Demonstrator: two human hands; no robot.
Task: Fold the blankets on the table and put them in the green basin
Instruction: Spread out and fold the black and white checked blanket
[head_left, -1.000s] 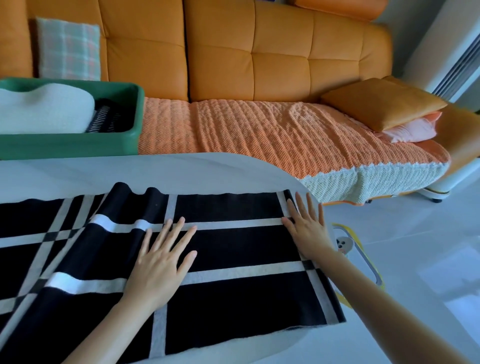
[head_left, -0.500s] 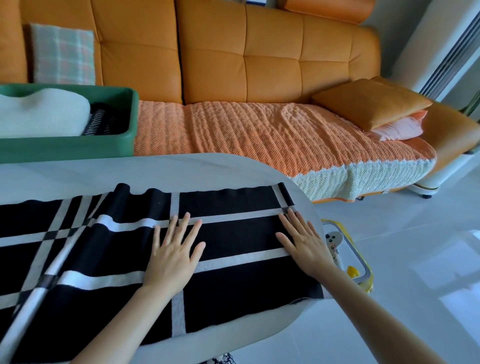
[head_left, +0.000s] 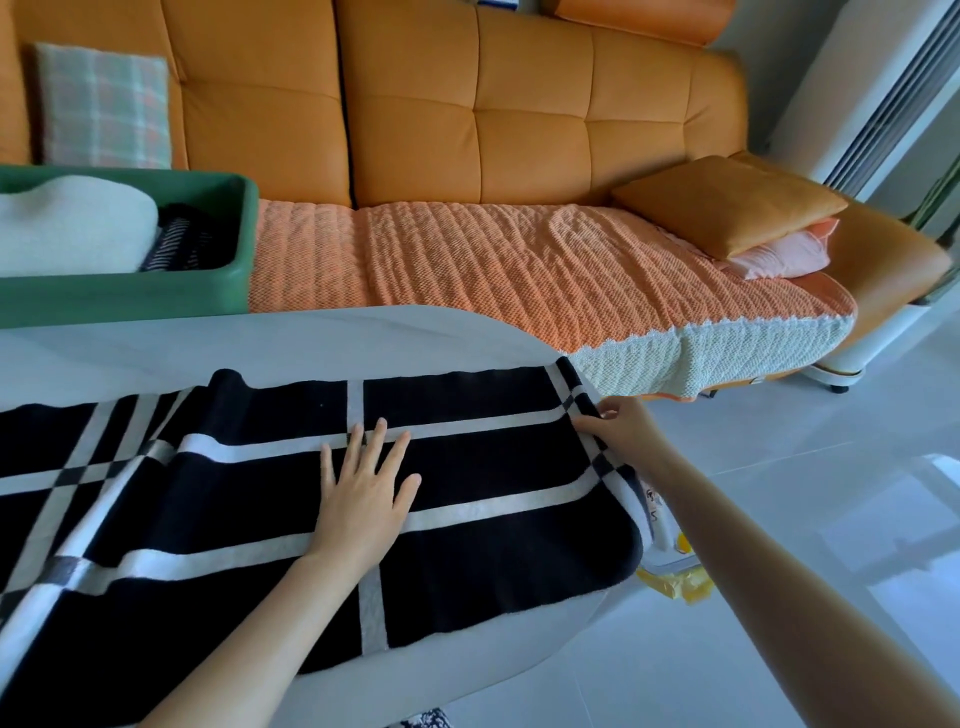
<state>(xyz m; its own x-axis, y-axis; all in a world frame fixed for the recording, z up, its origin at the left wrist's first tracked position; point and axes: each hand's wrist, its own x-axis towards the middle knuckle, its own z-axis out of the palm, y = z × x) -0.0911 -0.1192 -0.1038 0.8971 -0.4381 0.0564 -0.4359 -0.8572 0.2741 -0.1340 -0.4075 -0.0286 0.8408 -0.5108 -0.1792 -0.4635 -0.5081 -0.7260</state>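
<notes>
1 black blanket (head_left: 467, 467) with white grid stripes on the white surface (head_left: 311, 348), spread flat, long axis running left to right across the view, left end cut off by the frame, right end draping slightly over the rounded right edge of the surface. 2 bare hands on it. Left hand (head_left: 363, 493) flat near the middle, palm down, 5 fingers splayed, pointing away toward the sofa (head_left: 519, 130); grip apart, pressing rather than holding. Right hand (head_left: 621, 428) at the far right corner of the blanket, fingers curled on the checked border there; grip together on the blanket edge, though exact pinch partly hidden.

1 green basin (head_left: 228, 291) at far left, just behind the far edge of the surface, on the sofa seat as far as can be told. Inside: 2 folded items, 1 cream blanket (head_left: 72, 228) and 1 dark striped blanket (head_left: 182, 239) beside it, touching.

Bare strip of surface between the blanket's far edge and the basin. Narrow bare margin along the near edge. Open floor (head_left: 779, 519) to the right of the surface, with 1 small yellow and white object (head_left: 670, 571) just beside the right edge, partly hidden.

On the sofa: 1 orange quilted cover (head_left: 467, 270), 1 plaid cushion (head_left: 104, 104), 1 orange cushion (head_left: 727, 208) stacked on 1 pink cushion (head_left: 789, 254).
</notes>
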